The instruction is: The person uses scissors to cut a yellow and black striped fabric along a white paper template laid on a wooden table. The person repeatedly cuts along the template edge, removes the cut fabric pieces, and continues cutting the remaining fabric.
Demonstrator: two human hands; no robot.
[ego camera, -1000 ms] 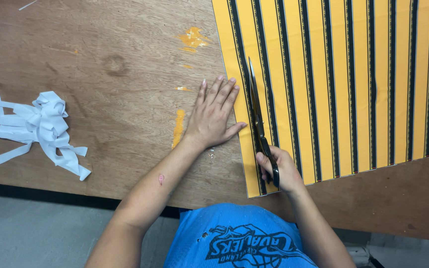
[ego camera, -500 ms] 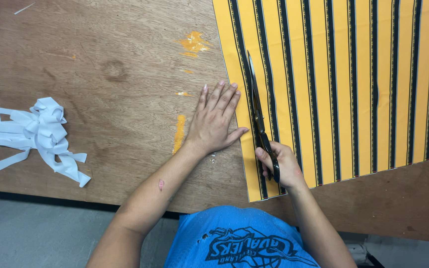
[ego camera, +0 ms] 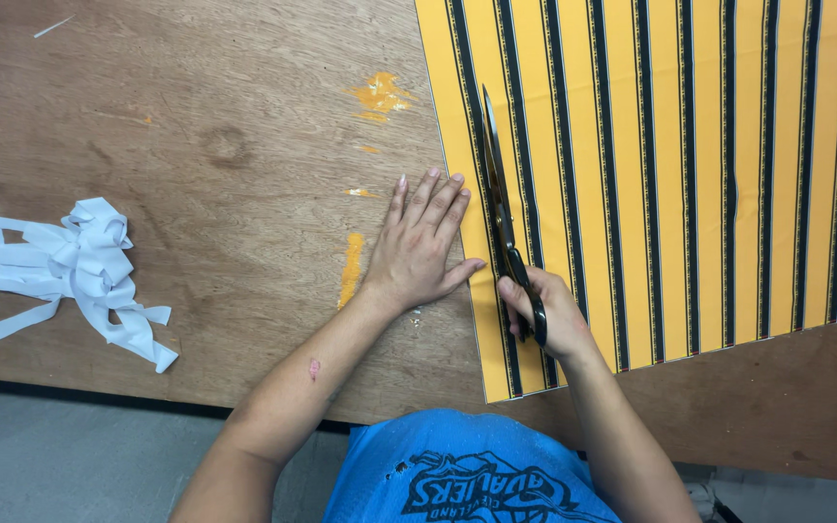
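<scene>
Scissors [ego camera: 501,208] cutting striped fabric [ego camera: 670,174]
Right hand [ego camera: 544,310] grips handles; left hand [ego camera: 418,247], flat and open, should steady the edge.

A sewing workshop: paint-stained plywood cutting table [ego camera: 196,194], striped fabric [ego camera: 670,174], scissors [ego camera: 506,232], white strip offcuts [ego camera: 70,261]

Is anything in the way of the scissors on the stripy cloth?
Nothing visible is. The right hand holds the scissors, blades pointing up along a black stripe of the orange striped fabric. The left hand lies flat beside them, off their line. The cloth ahead looks bare.
</scene>
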